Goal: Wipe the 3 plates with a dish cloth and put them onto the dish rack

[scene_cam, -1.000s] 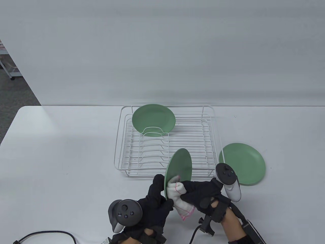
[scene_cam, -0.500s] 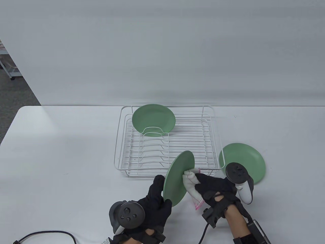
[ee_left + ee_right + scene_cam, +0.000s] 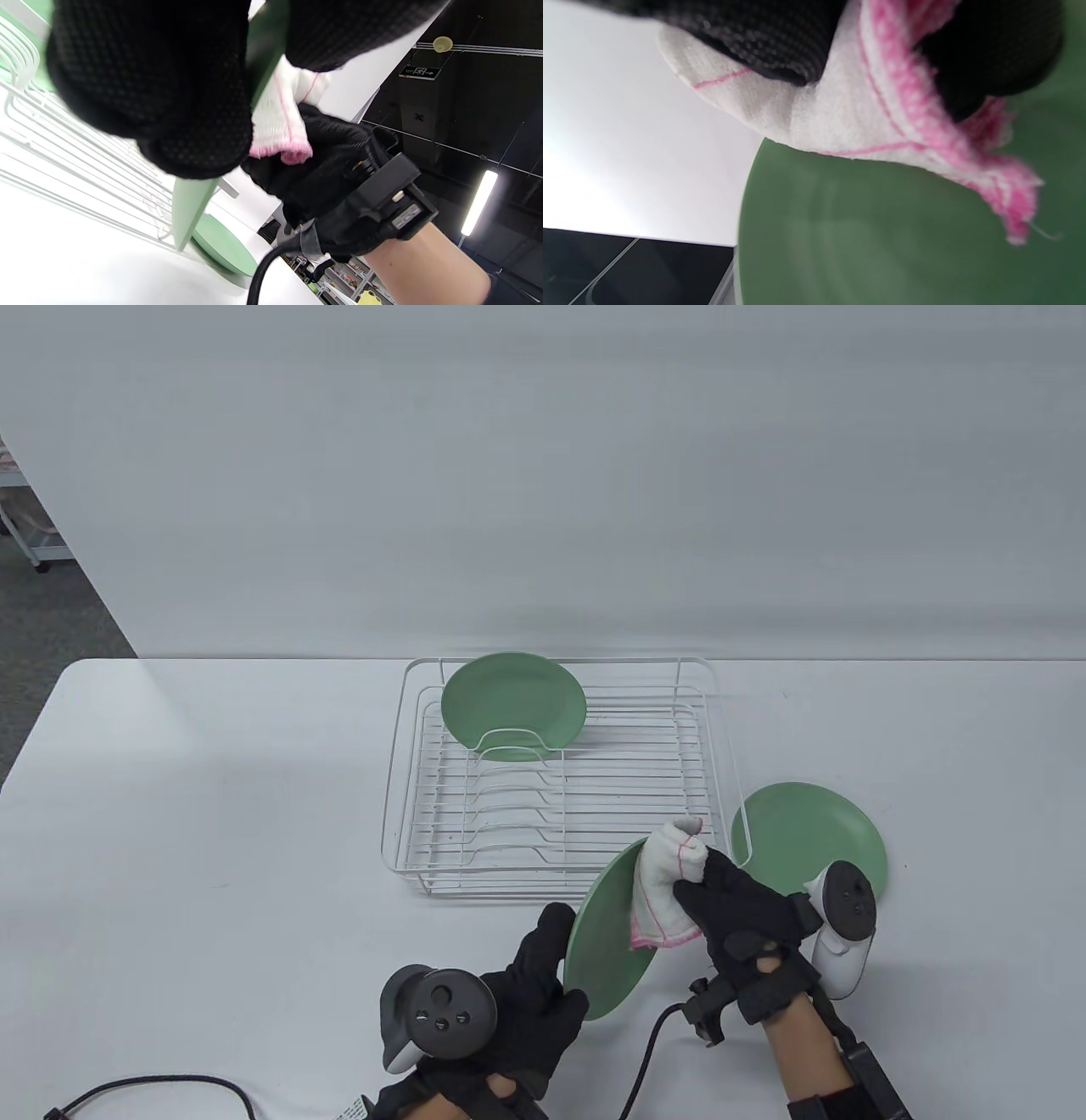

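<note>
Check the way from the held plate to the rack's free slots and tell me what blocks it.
Nothing visible blocks it. The held plate sits just off the rack's near edge, and the slots in front of the racked plate are bare. Only the cloth lies against it.

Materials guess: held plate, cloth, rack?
Held plate: probably matte plastic or melamine; even green, dull sheen.
Cloth: woven cotton-like terry, white with pink stitched edging, frayed at one corner.
Rack: white-coated wire, likely metal; thin glossy rods.

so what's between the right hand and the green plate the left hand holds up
The white dish cloth with pink edging: the right hand grips it and presses it to the tilted green plate, seen in table and right wrist views.
</note>
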Tool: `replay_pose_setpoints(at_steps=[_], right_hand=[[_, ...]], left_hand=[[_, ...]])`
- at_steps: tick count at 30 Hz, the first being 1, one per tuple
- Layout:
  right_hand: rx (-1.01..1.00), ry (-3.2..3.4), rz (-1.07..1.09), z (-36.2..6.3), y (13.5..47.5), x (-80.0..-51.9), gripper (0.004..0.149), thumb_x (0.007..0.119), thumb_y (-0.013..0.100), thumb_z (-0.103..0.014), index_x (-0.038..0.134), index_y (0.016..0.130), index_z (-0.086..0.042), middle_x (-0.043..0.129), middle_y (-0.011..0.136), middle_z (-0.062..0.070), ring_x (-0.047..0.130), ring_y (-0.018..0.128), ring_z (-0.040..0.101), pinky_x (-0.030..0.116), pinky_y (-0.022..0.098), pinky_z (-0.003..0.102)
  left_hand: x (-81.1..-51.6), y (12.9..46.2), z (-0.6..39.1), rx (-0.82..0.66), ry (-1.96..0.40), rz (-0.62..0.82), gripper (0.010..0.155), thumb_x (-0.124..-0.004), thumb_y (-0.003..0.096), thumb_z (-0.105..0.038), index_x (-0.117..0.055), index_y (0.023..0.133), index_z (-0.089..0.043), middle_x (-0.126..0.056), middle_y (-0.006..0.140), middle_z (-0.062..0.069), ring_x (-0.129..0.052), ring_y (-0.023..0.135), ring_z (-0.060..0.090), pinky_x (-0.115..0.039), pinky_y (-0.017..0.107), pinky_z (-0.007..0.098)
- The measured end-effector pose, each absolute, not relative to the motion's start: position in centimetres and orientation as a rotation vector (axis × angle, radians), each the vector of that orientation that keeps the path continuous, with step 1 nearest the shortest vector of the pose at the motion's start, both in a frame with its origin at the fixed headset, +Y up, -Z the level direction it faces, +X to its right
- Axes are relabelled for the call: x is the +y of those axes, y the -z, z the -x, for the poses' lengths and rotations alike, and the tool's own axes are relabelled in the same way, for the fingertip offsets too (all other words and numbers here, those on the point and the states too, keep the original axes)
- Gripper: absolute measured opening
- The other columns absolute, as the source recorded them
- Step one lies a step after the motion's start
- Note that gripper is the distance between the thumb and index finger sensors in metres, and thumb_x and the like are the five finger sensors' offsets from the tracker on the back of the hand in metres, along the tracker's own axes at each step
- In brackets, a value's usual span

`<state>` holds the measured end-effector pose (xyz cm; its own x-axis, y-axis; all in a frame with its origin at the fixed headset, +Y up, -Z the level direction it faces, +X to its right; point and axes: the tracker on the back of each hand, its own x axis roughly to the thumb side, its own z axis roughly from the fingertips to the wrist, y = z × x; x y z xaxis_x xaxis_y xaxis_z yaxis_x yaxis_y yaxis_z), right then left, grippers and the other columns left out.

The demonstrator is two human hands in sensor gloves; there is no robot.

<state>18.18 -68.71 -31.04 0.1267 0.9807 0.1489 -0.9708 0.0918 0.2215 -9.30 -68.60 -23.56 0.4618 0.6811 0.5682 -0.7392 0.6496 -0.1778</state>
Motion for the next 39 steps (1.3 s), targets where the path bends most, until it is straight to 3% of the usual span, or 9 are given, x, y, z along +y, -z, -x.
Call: replay_pose_setpoints(at_steps=[8,11,15,25,31,36,39], right_hand=[[0.215,-1.493,-0.511,-14.1,29.7,-67.8,0.047,0.087,0.037,-0.021,0.087,0.084,-0.021,0.092,0.079,0.02,0.094,0.055,0.05,0.083,0.039,0.061],[0.43,-1.591,-0.505,-12.8,29.4,-68.5,0.045,0.086,0.037,-0.021,0.089,0.082,-0.02,0.093,0.076,0.02,0.094,0.054,0.051,0.082,0.038,0.061],[0.529,-1.694,-0.444,-12.8,29.6,-69.2,0.045,0.087,0.036,-0.019,0.09,0.081,-0.018,0.093,0.074,0.023,0.094,0.051,0.052,0.082,0.036,0.062],[0.377,-1.853,-0.131,-16.7,31.0,-70.4,0.046,0.087,0.036,-0.019,0.089,0.082,-0.016,0.092,0.074,0.024,0.093,0.05,0.052,0.081,0.035,0.062],[0.308,-1.802,-0.119,-17.4,31.2,-70.3,0.046,0.086,0.037,-0.019,0.088,0.083,-0.016,0.092,0.074,0.024,0.094,0.05,0.051,0.082,0.035,0.061],[0.29,-1.692,-0.152,-17.6,31.1,-69.8,0.047,0.086,0.037,-0.02,0.088,0.083,-0.016,0.093,0.074,0.024,0.094,0.049,0.05,0.083,0.034,0.06],[0.241,-1.548,-0.209,-18.4,30.6,-67.8,0.047,0.086,0.037,-0.02,0.088,0.083,-0.016,0.093,0.074,0.024,0.094,0.049,0.05,0.083,0.034,0.06]], left_hand=[[-68.2,23.4,9.7,-0.635,-0.883,-0.159,0.086,-0.081,0.0445,-0.029,-0.023,0.106,-0.012,-0.055,0.1,0.026,-0.111,0.046,0.033,-0.098,0.033,0.047],[-67.9,23.3,10.4,-0.61,-0.931,-0.231,0.086,-0.082,0.0445,-0.029,-0.024,0.106,-0.012,-0.055,0.1,0.027,-0.111,0.046,0.033,-0.098,0.032,0.047],[-67.3,23.1,11.2,-0.588,-0.928,-0.336,0.085,-0.084,0.0446,-0.027,-0.028,0.107,-0.013,-0.058,0.1,0.025,-0.111,0.044,0.036,-0.097,0.031,0.05],[-67.4,23.1,11.4,-0.531,-0.948,-0.342,0.084,-0.085,0.0443,-0.03,-0.032,0.106,-0.011,-0.062,0.098,0.024,-0.111,0.039,0.033,-0.098,0.028,0.048],[-67.8,23.6,12.1,-0.465,-1.073,-0.286,0.084,-0.084,0.0451,-0.032,-0.03,0.106,-0.011,-0.06,0.098,0.024,-0.111,0.041,0.032,-0.098,0.029,0.046],[-68.4,24.7,13.9,-0.338,-1.314,-0.196,0.087,-0.087,0.0447,-0.032,-0.029,0.106,-0.01,-0.06,0.099,0.024,-0.111,0.042,0.031,-0.098,0.03,0.045],[-68.8,25.6,16.0,-0.223,-1.575,-0.144,0.088,-0.088,0.0444,-0.031,-0.03,0.106,-0.011,-0.063,0.1,0.02,-0.111,0.04,0.029,-0.097,0.029,0.045]])
